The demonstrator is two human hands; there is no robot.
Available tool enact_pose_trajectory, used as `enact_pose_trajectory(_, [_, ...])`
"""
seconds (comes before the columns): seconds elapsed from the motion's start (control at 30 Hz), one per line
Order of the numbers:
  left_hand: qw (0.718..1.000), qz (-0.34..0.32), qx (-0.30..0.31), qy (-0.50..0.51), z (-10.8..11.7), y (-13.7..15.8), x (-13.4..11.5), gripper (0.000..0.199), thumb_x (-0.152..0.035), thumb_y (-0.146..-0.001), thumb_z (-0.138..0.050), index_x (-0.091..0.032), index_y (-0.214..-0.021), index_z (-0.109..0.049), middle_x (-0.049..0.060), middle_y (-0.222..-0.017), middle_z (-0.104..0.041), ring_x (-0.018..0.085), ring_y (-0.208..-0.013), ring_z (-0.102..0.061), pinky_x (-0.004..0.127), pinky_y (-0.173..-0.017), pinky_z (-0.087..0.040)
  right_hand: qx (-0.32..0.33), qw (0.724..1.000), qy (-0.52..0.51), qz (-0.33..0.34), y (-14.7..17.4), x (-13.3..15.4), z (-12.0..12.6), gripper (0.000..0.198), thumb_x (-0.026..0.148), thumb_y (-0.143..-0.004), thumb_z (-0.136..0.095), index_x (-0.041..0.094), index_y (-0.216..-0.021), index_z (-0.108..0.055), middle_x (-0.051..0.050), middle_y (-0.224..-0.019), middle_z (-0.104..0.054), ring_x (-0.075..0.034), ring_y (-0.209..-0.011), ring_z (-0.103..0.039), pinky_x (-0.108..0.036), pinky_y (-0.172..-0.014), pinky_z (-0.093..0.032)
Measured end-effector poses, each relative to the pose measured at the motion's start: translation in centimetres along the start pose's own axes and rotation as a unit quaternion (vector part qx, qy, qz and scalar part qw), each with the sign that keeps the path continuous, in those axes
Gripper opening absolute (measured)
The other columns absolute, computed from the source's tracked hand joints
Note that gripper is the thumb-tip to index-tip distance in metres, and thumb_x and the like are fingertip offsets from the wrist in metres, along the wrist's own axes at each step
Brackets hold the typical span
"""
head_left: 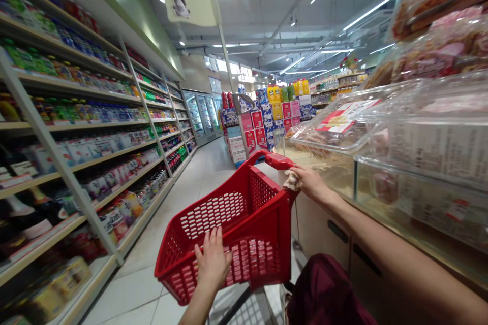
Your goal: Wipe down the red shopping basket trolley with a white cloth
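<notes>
A red plastic shopping cart (280, 244) stands in the aisle in front of me, its perforated basket facing left. My left hand (213, 259) lies against the near side of the basket, fingers spread and fingertips by the rim. It is open and holds nothing. My right hand (307, 181) is closed on a crumpled beige cloth (292, 181), pressed at the corner below the cart's red handle (279, 161). No goods show in the visible part of the basket. A pole (227, 58) with a cream flag (190, 6) rises behind the cart.
Drink shelves (95, 122) line the left. A display counter (324, 228) with packaged food in clear plastic boxes (343, 117) stands close on the right. Stacked cartons (254, 129) and glass-door fridges (204, 111) stand farther ahead. Pale floor tiles (190, 183) run along the aisle.
</notes>
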State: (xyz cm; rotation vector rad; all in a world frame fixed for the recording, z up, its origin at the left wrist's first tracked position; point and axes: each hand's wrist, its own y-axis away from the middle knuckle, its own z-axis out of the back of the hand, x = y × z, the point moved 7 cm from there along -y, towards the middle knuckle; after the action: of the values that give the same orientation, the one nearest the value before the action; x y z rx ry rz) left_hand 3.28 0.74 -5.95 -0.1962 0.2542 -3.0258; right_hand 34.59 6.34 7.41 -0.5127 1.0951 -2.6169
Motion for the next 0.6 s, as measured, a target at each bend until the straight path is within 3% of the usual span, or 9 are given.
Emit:
enact_pose_trajectory(0.13, [1.0, -0.002, 0.006, 0.004, -0.1, -0.1, 0.0, 0.063, -0.029, -0.075, -0.035, -0.012, -0.133, -0.018, 0.009, -0.141, -0.023, 0.024, -0.13, -0.017, 0.053, -0.102, -0.014, -0.004, 1.0, 0.013, 0.009, 0.3, 1.8, -1.8, 0.042, 0.005, -0.069, -0.043, 0.015, -0.107, -0.057, -0.013, -0.117, -0.053, -0.024, -0.107, -0.049, -0.039, -0.09, -0.037])
enact_pose_trajectory(0.27, [1.0, -0.008, -0.001, 0.012, -0.3, -0.2, 0.2, 0.064, -0.029, -0.075, -0.035, -0.013, -0.134, -0.017, 0.01, -0.141, -0.023, 0.024, -0.13, -0.017, 0.053, -0.102, -0.014, 0.085, 0.988, 0.021, 0.124, 1.7, 6.1, -3.4, 0.038, 0.017, -0.064, -0.058, 0.02, -0.102, -0.06, -0.01, -0.109, -0.057, -0.025, -0.1, -0.052, -0.04, -0.086, -0.038])
enact_pose_trajectory(0.33, [1.0, -0.009, -0.004, 0.015, -0.4, -0.1, 0.2, 0.064, -0.029, -0.074, -0.035, -0.013, -0.134, -0.017, 0.01, -0.141, -0.024, 0.024, -0.13, -0.017, 0.052, -0.102, -0.014, 0.126, 0.976, 0.03, 0.176, 1.9, 6.4, -3.1, 0.044, 0.02, -0.06, -0.063, 0.021, -0.104, -0.058, -0.01, -0.109, -0.056, -0.025, -0.097, -0.052, -0.038, -0.083, -0.04])
enact_pose_trajectory(0.4, [1.0, -0.01, -0.006, 0.017, -0.5, 0.0, 0.2, 0.065, -0.028, -0.074, -0.035, -0.014, -0.134, -0.017, 0.01, -0.141, -0.024, 0.024, -0.129, -0.017, 0.052, -0.102, -0.014, 0.146, 0.966, 0.007, 0.213, 1.6, 5.3, -2.2, 0.036, 0.019, -0.064, -0.061, 0.023, -0.1, -0.06, -0.007, -0.108, -0.057, -0.021, -0.095, -0.054, -0.033, -0.081, -0.042])
enact_pose_trajectory(0.5, [1.0, -0.01, -0.014, 0.022, -0.7, 0.1, 0.0, 0.065, -0.027, -0.073, -0.036, -0.014, -0.134, -0.017, 0.01, -0.141, -0.025, 0.025, -0.129, -0.018, 0.053, -0.102, -0.014, 0.092, 0.975, -0.042, 0.197, 0.9, 2.3, -0.4, 0.019, 0.017, -0.075, -0.05, 0.023, -0.087, -0.064, -0.005, -0.104, -0.059, -0.016, -0.092, -0.056, -0.027, -0.079, -0.044])
enact_pose_trajectory(0.6, [0.999, -0.009, -0.027, 0.025, -0.6, -0.1, -0.2, 0.065, -0.028, -0.072, -0.037, -0.013, -0.133, -0.019, 0.01, -0.141, -0.025, 0.026, -0.129, -0.017, 0.055, -0.101, -0.013, 0.003, 0.99, -0.036, 0.138, 1.6, 1.2, -0.1, 0.025, 0.015, -0.08, -0.04, 0.019, -0.09, -0.063, -0.009, -0.109, -0.057, -0.02, -0.1, -0.054, -0.034, -0.083, -0.044])
